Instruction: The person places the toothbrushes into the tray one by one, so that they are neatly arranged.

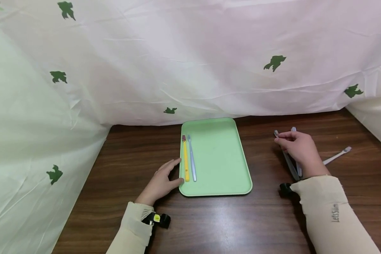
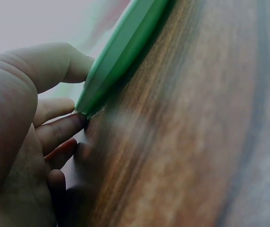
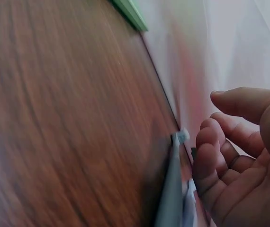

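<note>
My left hand (image 1: 160, 183) is at the left rim of a light green tray (image 1: 220, 158), thumb and fingertips touching its edge, fingers fairly straight. A yellow toothbrush (image 1: 186, 162) and a pale blue toothbrush (image 1: 192, 160) lie side by side along the tray's left part. My right hand (image 1: 300, 150) is over a grey toothbrush (image 1: 289, 163) and a pale toothbrush (image 1: 299, 170), partly hiding both. In the right wrist view, its thumb stands apart from loosely bent fingers (image 3: 206, 158), with nothing between them. The grey toothbrush (image 3: 171, 189) shows just beside those fingers.
A white toothbrush (image 1: 336, 156) lies slantwise to the right of my right wrist. The dark wooden table (image 1: 222, 225) ends at a white curtain (image 1: 197, 70) with green leaf shapes, which also hangs along both sides.
</note>
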`<state>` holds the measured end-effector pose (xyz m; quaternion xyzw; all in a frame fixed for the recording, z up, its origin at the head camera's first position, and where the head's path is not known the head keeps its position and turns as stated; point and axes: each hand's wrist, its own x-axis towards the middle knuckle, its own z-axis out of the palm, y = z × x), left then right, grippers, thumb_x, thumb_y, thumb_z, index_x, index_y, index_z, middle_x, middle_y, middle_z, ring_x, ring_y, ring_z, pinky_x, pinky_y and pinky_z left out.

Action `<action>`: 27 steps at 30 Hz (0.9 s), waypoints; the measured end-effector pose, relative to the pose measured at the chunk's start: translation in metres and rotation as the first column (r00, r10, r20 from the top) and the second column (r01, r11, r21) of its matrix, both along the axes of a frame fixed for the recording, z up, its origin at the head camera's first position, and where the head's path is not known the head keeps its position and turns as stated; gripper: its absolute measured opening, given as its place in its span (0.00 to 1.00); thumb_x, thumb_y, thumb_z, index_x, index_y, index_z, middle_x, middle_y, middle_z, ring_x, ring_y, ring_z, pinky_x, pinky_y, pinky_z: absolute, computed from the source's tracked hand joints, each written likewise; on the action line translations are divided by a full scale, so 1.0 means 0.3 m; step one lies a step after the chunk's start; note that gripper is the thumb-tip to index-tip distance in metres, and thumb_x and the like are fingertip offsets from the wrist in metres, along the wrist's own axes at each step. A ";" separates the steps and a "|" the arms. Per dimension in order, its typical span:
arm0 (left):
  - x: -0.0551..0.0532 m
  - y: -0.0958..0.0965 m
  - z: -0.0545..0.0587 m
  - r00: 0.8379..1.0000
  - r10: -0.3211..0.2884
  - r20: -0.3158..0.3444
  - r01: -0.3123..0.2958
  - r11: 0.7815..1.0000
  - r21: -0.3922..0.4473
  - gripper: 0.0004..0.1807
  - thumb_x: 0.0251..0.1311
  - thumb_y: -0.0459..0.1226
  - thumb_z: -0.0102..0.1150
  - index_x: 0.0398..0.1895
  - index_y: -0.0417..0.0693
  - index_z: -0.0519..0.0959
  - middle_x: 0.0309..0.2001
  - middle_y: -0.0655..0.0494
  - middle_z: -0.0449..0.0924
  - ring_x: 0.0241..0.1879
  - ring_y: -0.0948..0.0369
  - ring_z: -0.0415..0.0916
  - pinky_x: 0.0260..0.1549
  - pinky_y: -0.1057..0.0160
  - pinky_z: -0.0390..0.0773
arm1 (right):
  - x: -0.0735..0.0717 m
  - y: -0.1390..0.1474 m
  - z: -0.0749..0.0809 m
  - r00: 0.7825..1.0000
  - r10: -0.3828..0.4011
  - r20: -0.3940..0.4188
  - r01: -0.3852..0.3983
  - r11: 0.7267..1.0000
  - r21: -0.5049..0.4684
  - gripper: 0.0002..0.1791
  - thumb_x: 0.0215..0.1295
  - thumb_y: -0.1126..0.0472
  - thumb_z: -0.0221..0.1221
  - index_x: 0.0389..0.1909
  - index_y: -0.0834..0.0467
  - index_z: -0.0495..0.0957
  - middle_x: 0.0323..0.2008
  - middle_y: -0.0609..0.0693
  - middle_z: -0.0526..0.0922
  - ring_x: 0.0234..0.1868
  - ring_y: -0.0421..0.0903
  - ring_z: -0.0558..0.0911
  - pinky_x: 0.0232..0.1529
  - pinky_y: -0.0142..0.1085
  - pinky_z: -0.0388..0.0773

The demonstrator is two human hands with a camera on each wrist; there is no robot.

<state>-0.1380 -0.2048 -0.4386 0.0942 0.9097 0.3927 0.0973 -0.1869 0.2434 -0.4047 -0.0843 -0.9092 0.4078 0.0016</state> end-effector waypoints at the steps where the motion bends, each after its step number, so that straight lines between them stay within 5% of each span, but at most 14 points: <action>1: 0.000 0.000 0.001 1.000 0.000 -0.001 0.000 1.000 0.000 0.39 0.61 0.42 0.70 0.76 0.58 0.65 0.75 0.47 0.59 0.75 0.46 0.54 0.66 0.37 0.61 | 0.000 0.007 0.000 1.000 -0.003 0.011 0.003 1.000 0.004 0.27 0.73 0.46 0.56 0.58 0.66 0.78 0.46 0.63 0.82 0.36 0.47 0.80 0.31 0.35 0.77; 9: 0.002 0.000 0.005 1.000 -0.006 -0.008 0.006 1.000 0.005 0.40 0.60 0.42 0.70 0.76 0.57 0.65 0.75 0.46 0.60 0.75 0.46 0.53 0.67 0.38 0.61 | -0.002 0.032 -0.004 0.999 -0.011 0.049 0.009 0.999 0.034 0.23 0.73 0.53 0.57 0.56 0.68 0.77 0.42 0.62 0.83 0.38 0.51 0.80 0.30 0.37 0.75; 27: -0.002 0.001 0.002 1.000 -0.003 0.000 0.003 1.000 -0.007 0.39 0.61 0.42 0.69 0.76 0.57 0.65 0.75 0.47 0.60 0.75 0.46 0.53 0.67 0.38 0.61 | 0.019 0.121 0.010 0.993 -0.056 0.108 0.041 0.990 0.133 0.26 0.70 0.56 0.60 0.59 0.72 0.73 0.50 0.72 0.76 0.42 0.60 0.78 0.31 0.39 0.72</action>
